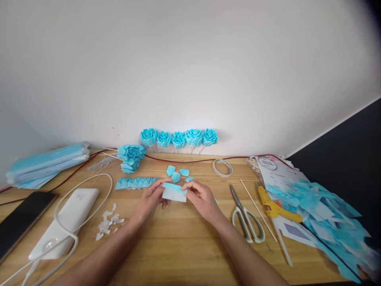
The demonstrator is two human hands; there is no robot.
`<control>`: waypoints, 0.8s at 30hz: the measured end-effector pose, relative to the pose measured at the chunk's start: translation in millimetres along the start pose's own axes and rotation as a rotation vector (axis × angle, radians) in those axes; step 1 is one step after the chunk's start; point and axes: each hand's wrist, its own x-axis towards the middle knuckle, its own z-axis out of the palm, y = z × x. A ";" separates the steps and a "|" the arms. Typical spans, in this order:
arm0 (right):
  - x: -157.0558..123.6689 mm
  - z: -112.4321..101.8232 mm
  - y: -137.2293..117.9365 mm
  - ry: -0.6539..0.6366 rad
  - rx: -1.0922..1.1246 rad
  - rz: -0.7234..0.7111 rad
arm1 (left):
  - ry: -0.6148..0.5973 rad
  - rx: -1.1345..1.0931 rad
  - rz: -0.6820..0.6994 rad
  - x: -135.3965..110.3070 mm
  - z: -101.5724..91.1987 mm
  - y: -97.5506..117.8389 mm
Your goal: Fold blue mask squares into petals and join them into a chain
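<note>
Both my hands hold one small rectangular piece (pixel 174 192), light blue along its top edge and white below, just above the wooden table (pixel 184 242). My left hand (pixel 153 197) pinches its left end and my right hand (pixel 200 196) pinches its right end. Just beyond them lie a few small blue folded pieces (pixel 177 174). To the left sits a row of overlapping blue folded pieces (pixel 135 183).
Blue fabric roses on sticks (pixel 179 139) lean on the wall, more blooms (pixel 131 157) stacked beside them. Left: a stack of face masks (pixel 47 163), a white power bank (pixel 67 222) with cable, a phone (pixel 22 218), white scraps (pixel 107 222). Right: tape roll (pixel 222 167), scissors (pixel 246 216), yellow glue gun (pixel 275 206), blue offcuts (pixel 324 214).
</note>
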 end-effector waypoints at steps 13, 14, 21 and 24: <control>0.3 -8.2 -3.8 -0.037 0.061 0.010 | 0.013 0.171 0.145 -0.7 3.5 5.5; 0.8 -10.5 -5.0 -0.023 0.086 0.008 | 0.000 0.190 0.148 -1.0 3.8 4.9; -1.9 -8.0 -13.7 -0.167 -0.067 0.058 | -0.100 0.308 0.212 -7.7 7.8 3.0; -2.5 -3.5 -13.1 -0.238 -0.017 0.125 | -0.096 0.253 0.193 -7.8 7.8 6.2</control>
